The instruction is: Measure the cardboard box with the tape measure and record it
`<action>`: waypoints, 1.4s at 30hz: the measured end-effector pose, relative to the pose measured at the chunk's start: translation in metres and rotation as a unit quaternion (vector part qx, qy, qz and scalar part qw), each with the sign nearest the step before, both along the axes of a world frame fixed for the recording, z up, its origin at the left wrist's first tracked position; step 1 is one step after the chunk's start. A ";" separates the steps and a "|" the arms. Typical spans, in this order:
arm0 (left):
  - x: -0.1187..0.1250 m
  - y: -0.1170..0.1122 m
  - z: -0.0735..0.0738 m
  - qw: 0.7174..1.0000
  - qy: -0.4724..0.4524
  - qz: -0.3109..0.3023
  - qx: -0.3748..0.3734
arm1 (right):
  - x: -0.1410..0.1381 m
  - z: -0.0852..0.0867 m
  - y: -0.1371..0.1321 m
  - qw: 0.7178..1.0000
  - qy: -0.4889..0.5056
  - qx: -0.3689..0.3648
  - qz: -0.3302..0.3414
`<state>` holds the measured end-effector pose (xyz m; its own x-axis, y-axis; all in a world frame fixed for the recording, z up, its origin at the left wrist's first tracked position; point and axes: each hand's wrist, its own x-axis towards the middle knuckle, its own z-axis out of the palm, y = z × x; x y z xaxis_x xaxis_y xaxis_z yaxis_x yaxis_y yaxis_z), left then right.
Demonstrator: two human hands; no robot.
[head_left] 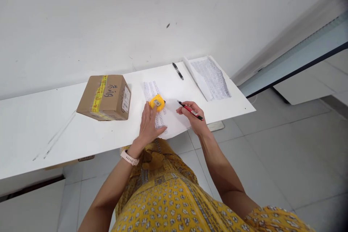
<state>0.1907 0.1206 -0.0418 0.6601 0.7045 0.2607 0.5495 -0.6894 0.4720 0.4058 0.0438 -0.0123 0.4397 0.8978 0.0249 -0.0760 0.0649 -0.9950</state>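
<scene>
My left hand [150, 125] lies over the written sheet of paper [176, 119] with its fingers stretched and the thumb spread away. Its fingertips touch the near left side of a yellow tape measure [157, 98], which rests on that sheet. In my right hand [197, 117] is a red and black pen [190, 110], its tip pointing left, close above the blank part of the paper. Handwritten lines fill the sheet's left side, partly hidden by the tape measure and my left hand.
A taped cardboard box [108, 96] stands left on the white table [62, 127]. Toward the back lies a black pen [177, 71]. A densely written stack of sheets [210, 78] sits at the right end. The wall borders the table's far edge.
</scene>
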 end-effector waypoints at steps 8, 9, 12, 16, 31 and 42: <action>-0.001 -0.044 -0.023 0.998 -0.020 -0.032 0.055 | -0.033 -0.007 0.013 0.996 -0.074 -0.022 0.042; -0.001 -0.047 -0.026 0.997 -0.020 -0.041 0.055 | -0.033 -0.007 0.014 0.994 -0.089 -0.027 0.055; 0.003 -0.052 -0.026 0.997 -0.019 -0.039 0.062 | -0.032 -0.009 0.018 0.988 -0.135 -0.052 0.061; 0.005 -0.055 -0.016 0.998 -0.009 -0.039 0.057 | -0.031 -0.013 0.023 0.989 -0.131 -0.053 0.048; 0.004 -0.056 -0.009 0.987 0.106 -0.051 0.112 | -0.037 -0.020 0.032 0.978 -0.204 -0.044 -0.007; 0.004 -0.057 -0.012 0.980 0.133 -0.039 0.140 | -0.035 -0.025 0.032 0.972 -0.230 -0.036 0.004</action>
<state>0.1949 0.0631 -0.0537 0.7796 0.5753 0.2475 0.5687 -0.8158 0.1050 0.3708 0.0760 -0.0376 0.3890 0.9082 0.1541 0.3784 -0.0051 -0.9256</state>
